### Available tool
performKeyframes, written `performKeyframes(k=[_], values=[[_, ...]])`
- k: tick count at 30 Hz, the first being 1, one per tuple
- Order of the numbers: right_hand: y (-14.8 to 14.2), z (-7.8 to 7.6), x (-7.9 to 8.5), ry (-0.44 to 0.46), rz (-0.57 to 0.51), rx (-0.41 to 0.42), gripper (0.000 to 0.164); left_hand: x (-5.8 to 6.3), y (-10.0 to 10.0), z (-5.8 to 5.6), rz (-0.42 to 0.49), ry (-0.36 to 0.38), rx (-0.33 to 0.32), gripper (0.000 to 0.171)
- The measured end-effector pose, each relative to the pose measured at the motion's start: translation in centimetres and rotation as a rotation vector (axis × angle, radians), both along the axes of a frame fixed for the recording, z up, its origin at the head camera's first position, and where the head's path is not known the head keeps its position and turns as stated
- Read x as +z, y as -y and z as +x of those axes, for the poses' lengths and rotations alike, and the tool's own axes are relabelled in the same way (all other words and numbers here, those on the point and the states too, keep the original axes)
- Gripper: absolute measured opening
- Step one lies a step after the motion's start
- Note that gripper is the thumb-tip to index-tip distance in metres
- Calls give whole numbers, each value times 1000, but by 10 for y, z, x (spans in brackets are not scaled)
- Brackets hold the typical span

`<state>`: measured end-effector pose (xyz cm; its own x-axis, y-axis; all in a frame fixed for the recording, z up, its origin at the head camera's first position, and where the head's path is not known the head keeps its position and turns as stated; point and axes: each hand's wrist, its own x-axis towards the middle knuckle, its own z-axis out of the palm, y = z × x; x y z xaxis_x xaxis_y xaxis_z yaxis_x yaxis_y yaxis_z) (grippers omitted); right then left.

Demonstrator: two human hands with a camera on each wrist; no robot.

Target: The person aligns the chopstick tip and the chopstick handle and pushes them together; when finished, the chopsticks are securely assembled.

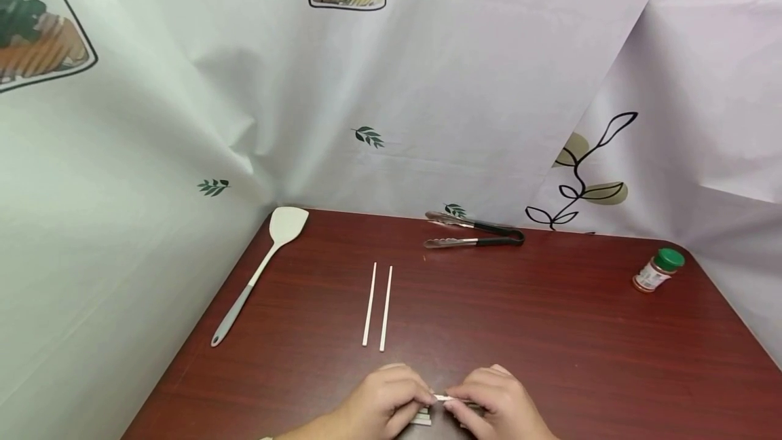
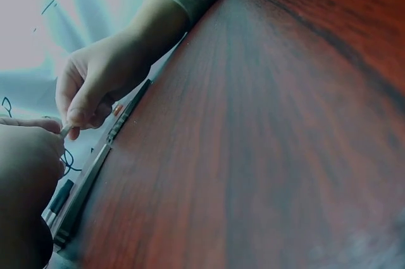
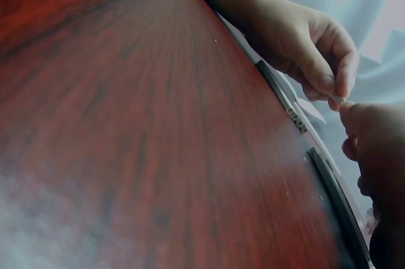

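White cloth with plant prints [image 1: 440,73] hangs behind and left of a dark red-brown wood-grain desk [image 1: 550,331]. Both hands toward near side of desk, around the middle, facing each other. Left hand [image 1: 391,396]: thumb and fingers pinching one end of a thin white stick [image 1: 442,398]. Right hand [image 1: 495,399]: thumb and fingers pinching the same stick from the other side; only a short bit shows in the gap, rest hidden by fingers. Both wrist views also show the fingertips meeting closely at the stick. Several pale sticks [image 1: 421,419] side by side below the left hand, mostly covered, count unclear. Two longer white sticks [image 1: 369,304] lie farther in, left of desk middle, nearly parallel, just apart, running toward the far edge. Spatula [image 1: 259,267], white with grey handle, along left edge, blade at far left corner. Tongs [image 1: 501,241], metal with black handles, by far edge right of middle, arms spread, tips leftward. Small green-capped jar [image 1: 656,271] near far right corner, label facing front.
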<state>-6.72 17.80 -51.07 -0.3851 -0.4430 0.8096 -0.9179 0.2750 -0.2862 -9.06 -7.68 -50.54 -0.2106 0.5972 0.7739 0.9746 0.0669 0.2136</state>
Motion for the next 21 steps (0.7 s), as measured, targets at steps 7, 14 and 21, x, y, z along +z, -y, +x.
performKeyframes(k=[7,14,21], values=[[1,3,-5,43,11,-30,9,0,-2,1,-11,16,-5,13],[3,4,-4,51,8,3,6,1,-4,3,-10,11,-6,13],[6,5,0,78,-17,61,9,1,-5,5,-3,37,-7,12]])
